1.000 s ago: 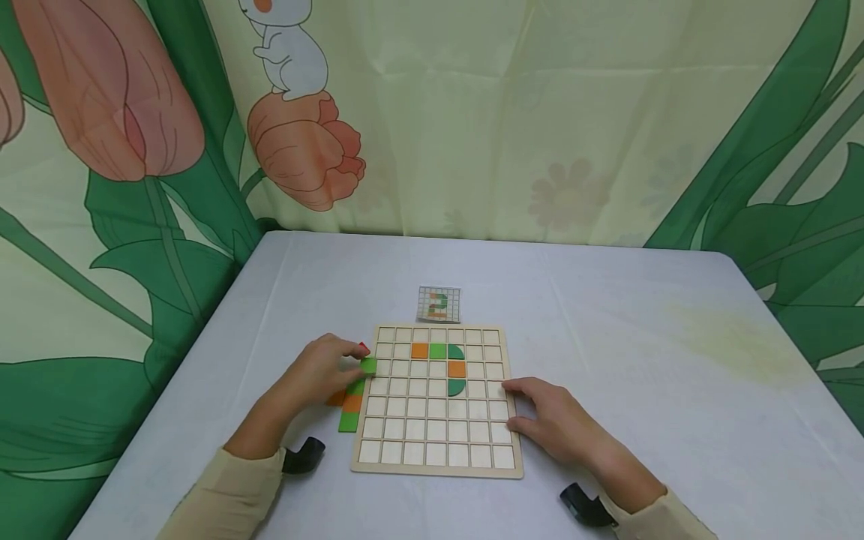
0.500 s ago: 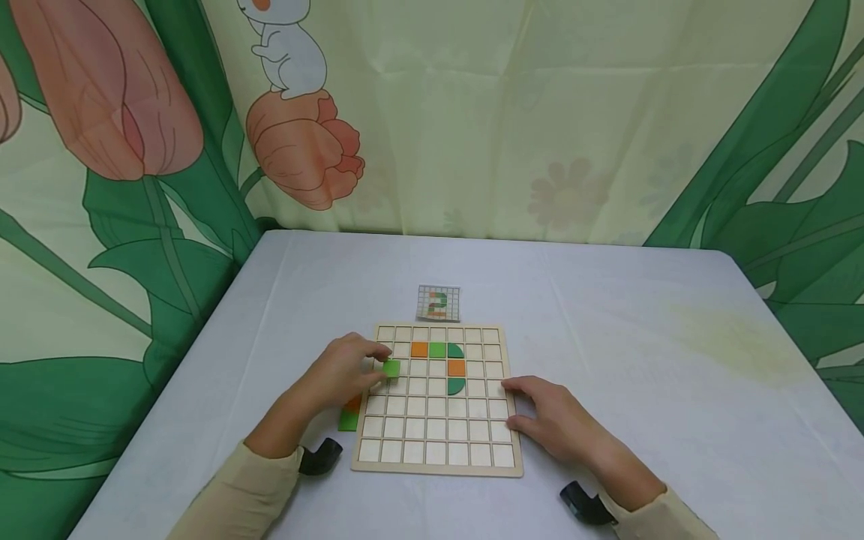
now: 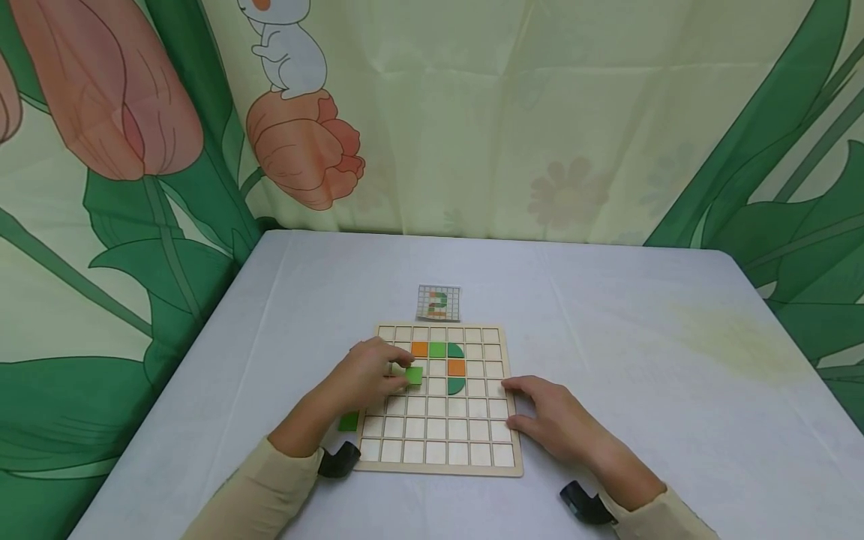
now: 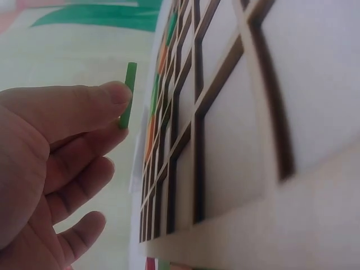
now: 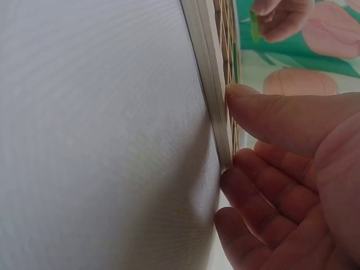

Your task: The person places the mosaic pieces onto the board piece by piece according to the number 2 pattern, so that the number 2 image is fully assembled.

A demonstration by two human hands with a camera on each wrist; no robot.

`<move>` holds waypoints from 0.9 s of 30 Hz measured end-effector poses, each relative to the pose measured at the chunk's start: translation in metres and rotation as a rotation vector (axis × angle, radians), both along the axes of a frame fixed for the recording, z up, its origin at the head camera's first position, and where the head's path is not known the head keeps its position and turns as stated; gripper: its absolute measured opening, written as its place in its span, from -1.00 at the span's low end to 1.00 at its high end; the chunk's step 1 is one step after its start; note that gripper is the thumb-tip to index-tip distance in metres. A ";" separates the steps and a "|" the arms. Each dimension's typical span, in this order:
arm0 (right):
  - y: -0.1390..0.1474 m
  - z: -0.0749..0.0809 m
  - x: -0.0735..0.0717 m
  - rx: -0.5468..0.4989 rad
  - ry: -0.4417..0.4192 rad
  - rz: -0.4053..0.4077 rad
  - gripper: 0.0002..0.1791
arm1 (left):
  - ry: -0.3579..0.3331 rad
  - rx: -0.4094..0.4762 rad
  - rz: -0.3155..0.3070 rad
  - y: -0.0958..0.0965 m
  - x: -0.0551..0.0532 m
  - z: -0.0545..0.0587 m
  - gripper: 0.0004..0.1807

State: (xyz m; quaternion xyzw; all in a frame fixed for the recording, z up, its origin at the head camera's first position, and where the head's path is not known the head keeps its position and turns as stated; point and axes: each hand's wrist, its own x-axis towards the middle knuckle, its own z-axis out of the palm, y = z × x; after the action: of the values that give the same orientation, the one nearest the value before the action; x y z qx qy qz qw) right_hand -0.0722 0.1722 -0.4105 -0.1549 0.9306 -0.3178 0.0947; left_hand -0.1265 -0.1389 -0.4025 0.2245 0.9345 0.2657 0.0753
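My left hand [image 3: 367,375] pinches a light green square tile [image 3: 415,376] between thumb and fingertips, over the left half of the wooden grid board [image 3: 437,471]. Edge-on in the left wrist view, the tile [image 4: 129,95] stands out above the grid. In the board's upper rows lie an orange square [image 3: 420,349], a green square [image 3: 437,350], a dark green rounded piece [image 3: 455,351], another orange square [image 3: 457,368] and a second dark green rounded piece [image 3: 456,386]. The right hand [image 3: 550,412] touches the board's right edge with thumb and fingertips spread apart.
A small card [image 3: 439,303] printed with a coloured grid figure lies just behind the board. A green tile [image 3: 348,421] shows left of the board; my left hand and forearm hide other loose tiles there. The table has a white cloth [image 3: 607,315].
The left hand has carried the green square tile rightward from the loose tiles at the board's left edge to over the grid. The right hand has stayed at the right edge.
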 end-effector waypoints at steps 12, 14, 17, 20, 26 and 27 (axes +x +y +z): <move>0.000 0.000 0.000 0.000 -0.004 -0.006 -0.47 | 0.096 -0.003 -0.071 0.015 0.001 -0.006 -0.77; 0.000 -0.001 0.000 -0.001 -0.006 -0.007 -0.47 | 0.106 -0.009 -0.070 0.018 0.002 -0.007 -0.76; 0.000 -0.001 0.000 -0.001 -0.005 -0.007 -0.47 | 0.109 -0.023 -0.075 0.021 0.001 -0.008 -0.77; 0.000 -0.001 0.000 -0.003 -0.001 -0.006 -0.46 | 0.104 -0.037 -0.077 0.024 0.001 -0.008 -0.78; 0.000 0.000 0.000 -0.003 -0.007 -0.007 -0.46 | 0.116 -0.059 -0.098 0.027 0.000 -0.008 -0.77; 0.000 0.000 0.000 -0.003 -0.008 -0.008 -0.46 | 0.120 -0.063 -0.101 0.028 0.000 -0.008 -0.78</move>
State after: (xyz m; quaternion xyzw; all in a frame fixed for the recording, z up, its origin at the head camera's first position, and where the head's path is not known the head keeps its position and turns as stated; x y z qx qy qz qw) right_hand -0.0721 0.1720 -0.4104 -0.1498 0.9304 -0.3203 0.0971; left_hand -0.1262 -0.1109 -0.4104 0.2844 0.9328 0.2180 0.0395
